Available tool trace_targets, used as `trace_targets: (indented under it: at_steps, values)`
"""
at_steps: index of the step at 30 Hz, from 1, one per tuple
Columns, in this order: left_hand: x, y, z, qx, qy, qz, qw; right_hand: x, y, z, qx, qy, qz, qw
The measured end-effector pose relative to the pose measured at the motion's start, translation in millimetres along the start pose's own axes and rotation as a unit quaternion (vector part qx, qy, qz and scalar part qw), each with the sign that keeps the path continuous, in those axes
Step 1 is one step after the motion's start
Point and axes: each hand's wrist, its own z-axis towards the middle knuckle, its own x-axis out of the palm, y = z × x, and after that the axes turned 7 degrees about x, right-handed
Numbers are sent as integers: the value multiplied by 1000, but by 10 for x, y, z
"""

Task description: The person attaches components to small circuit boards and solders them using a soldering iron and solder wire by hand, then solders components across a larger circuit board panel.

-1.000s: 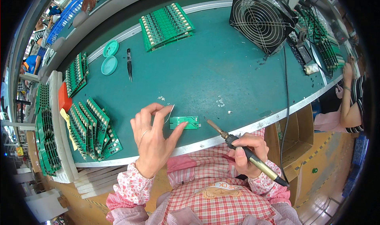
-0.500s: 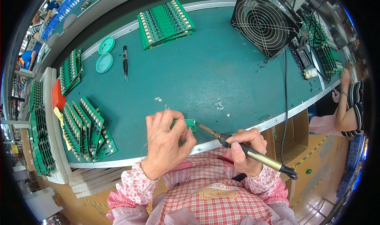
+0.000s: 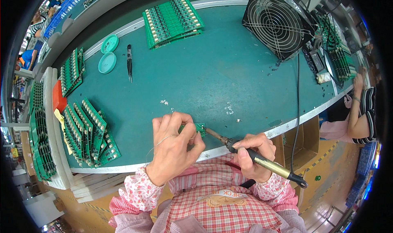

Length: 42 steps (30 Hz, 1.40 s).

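A small green circuit board [image 3: 200,127] lies at the table's front edge, its left part hidden under my left hand [image 3: 174,145]. The fingers of that hand are curled together over it, closed on a thin solder wire [image 3: 164,138] that loops across the back of the hand. My right hand [image 3: 254,154] grips a soldering iron [image 3: 266,163] with a black and gold handle. The iron points left, its tip at the right end of the board. Whether the left fingers also press on the board is hidden.
Stacks of green circuit boards stand at the left [image 3: 88,132] and the back [image 3: 174,22]. Black tweezers [image 3: 129,63] lie beside two teal dishes. A caged fan [image 3: 276,26] stands at back right; the iron's black cord [image 3: 297,97] crosses the table edge. Another person's arm [image 3: 357,114] shows far right.
The whole view has shifted slightly. Both hands keep their grip, and the iron's tip stays at the right end of the circuit board.
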Motion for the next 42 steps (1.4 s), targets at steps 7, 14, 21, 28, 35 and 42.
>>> trace_targets:
  at_steps: [7,14,21,28,35,42]
  values:
    - [-18,1,6,3,11,11,1000,-7,18,68,-68,23,-29,997]
    - [-219,49,-6,-94,3,74,993,-25,-25,150,-177,52,-46,982]
    - [-195,77,-32,-156,21,-62,986,-32,-66,70,-190,70,-66,977]
    - [-234,52,-10,-235,20,-194,952,-32,-44,57,-198,48,-72,976]
    - [-317,82,110,-271,79,-226,932,-24,-83,70,-211,45,-65,974]
    - [-560,-334,197,219,18,211,953,-368,-109,-85,-228,-50,-2,972]
